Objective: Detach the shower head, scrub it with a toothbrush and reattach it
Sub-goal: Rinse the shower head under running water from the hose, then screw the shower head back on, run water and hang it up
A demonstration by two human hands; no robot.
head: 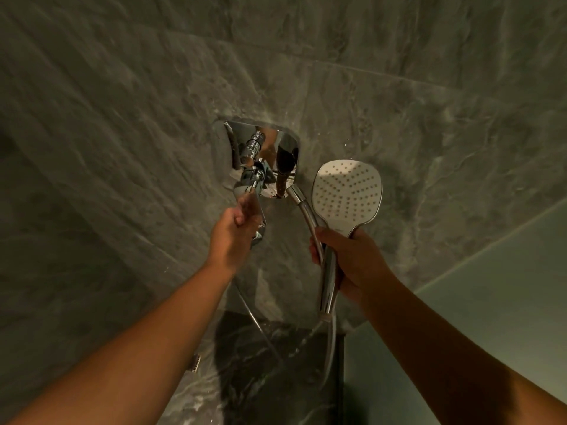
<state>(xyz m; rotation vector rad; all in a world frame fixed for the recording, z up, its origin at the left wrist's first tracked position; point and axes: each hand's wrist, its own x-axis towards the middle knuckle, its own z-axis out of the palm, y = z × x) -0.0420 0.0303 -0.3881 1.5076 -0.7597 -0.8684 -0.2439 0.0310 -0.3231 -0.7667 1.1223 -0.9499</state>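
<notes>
A grey marble-look tiled wall (306,72) fills most of the view, with a chrome wall plate (285,148) set into it near the centre. A chrome bracket and fitting (253,176) stick out from the plate's 8 o'clock corner, and the plate's mirror surface shows dark reflections. A paler surface (506,302) runs along the 4 o'clock side, and the floor (260,378) at 6 o'clock is dark and veined.

The left hand (234,233) reaches up to the lower end of the chrome fitting, fingers curled on it; the grip is blurred, so how firmly it closes cannot be told. It covers the lower part of that fitting.

The right hand (343,262) is wrapped around the chrome handle of the shower head (346,191), at 3 o'clock from the plate and just clear of the wall. The head's long axis runs nearly upright, tilted slightly toward 1 o'clock, with the white rounded-square spray face at the top turned toward the camera and the handle's end pointing to 6 o'clock. A silver hose (302,207) passes through the same hand, curving up toward 11 o'clock to the plate's lower edge, while another stretch hangs from the handle's base toward the floor.
</notes>
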